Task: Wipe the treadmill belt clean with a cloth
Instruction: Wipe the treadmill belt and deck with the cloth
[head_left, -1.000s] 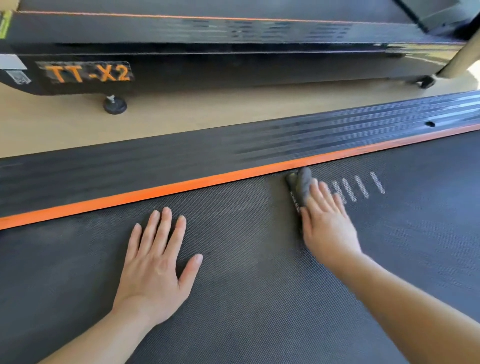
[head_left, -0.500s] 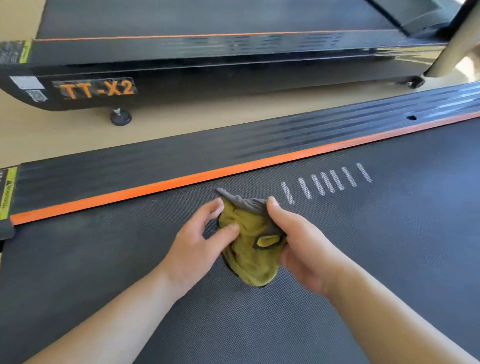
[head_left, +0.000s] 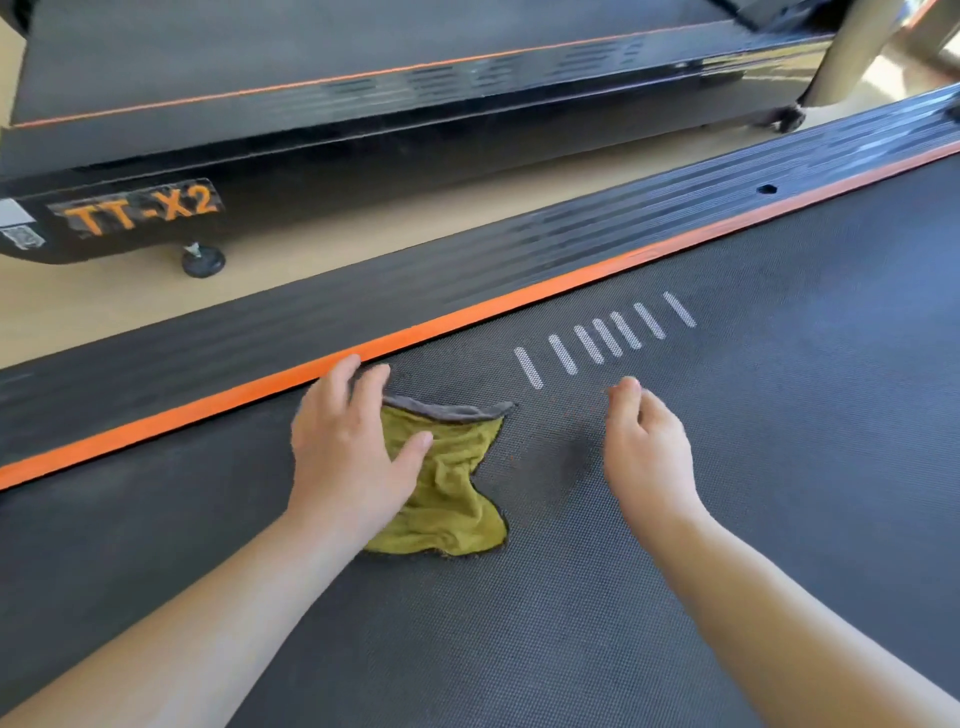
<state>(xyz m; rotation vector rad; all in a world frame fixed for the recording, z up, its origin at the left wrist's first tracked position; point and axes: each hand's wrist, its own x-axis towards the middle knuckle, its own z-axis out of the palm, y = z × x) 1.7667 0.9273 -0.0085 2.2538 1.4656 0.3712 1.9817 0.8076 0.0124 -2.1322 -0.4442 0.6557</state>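
our cloth (head_left: 447, 483) lies on the belt (head_left: 571, 623), its left part under our left hand (head_left: 348, 452), which presses it flat, fingers nearly straight. just past those fingertips runs the orange strip (head_left: 467, 312). right of the cloth, apart from it, our right hand (head_left: 649, 447) holds nothing, fingers loosely curled, with white dashes (head_left: 602, 340) beyond.

text: "TT-X2" in orange | on: black side frame of second treadmill (head_left: 363, 171) | white sticker (head_left: 15, 228) beside it: unreadable
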